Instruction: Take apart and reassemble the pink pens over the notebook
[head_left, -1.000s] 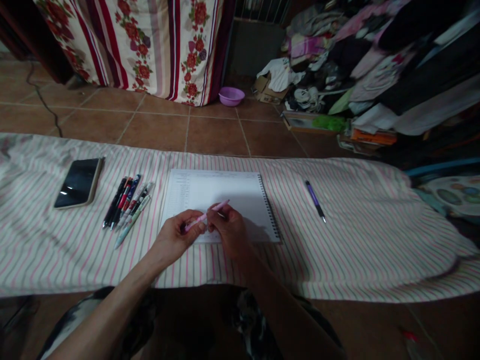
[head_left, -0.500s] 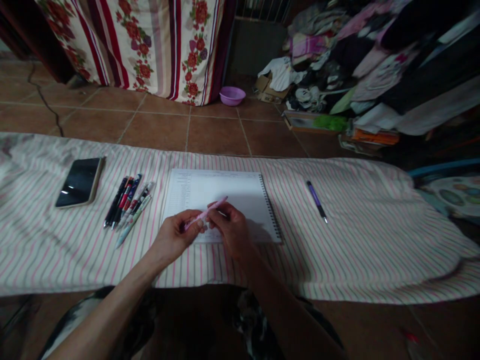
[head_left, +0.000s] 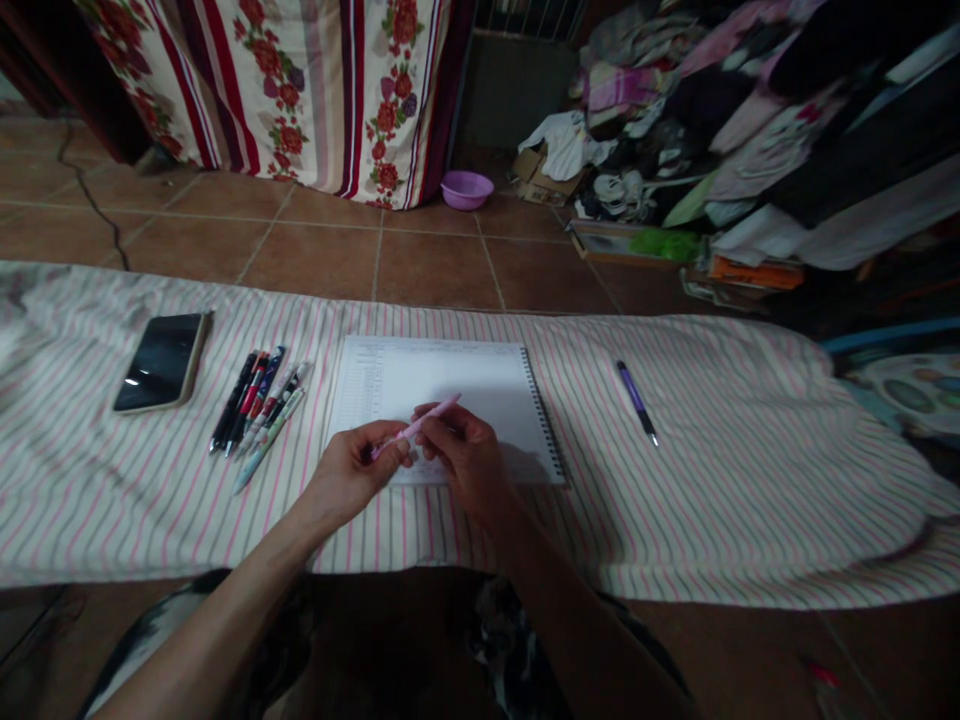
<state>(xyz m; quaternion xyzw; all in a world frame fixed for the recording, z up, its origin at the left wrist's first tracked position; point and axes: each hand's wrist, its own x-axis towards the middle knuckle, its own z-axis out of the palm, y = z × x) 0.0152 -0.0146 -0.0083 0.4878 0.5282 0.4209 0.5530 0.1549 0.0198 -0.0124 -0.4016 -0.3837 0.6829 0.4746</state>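
The left hand [head_left: 358,468] and right hand [head_left: 469,450] pinch one pink pen [head_left: 436,412] between closed fingers [head_left: 375,432], probably to steady it, its tilted upper end jutting free above the spiral notebook [head_left: 450,370] lying between the near and far edges of the bench [head_left: 742,480].

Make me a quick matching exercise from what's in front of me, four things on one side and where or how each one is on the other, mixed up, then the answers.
Things:
1. Pink pen
2. Purple pen
3. Phone
4. Notebook

Descriptions:
A. Lying left of the grouped pens
B. Has a spiral binding along its right edge
C. Lying alone on the striped cloth
D. Held in the left hand

Right pairs: 1-D, 2-C, 3-A, 4-B.
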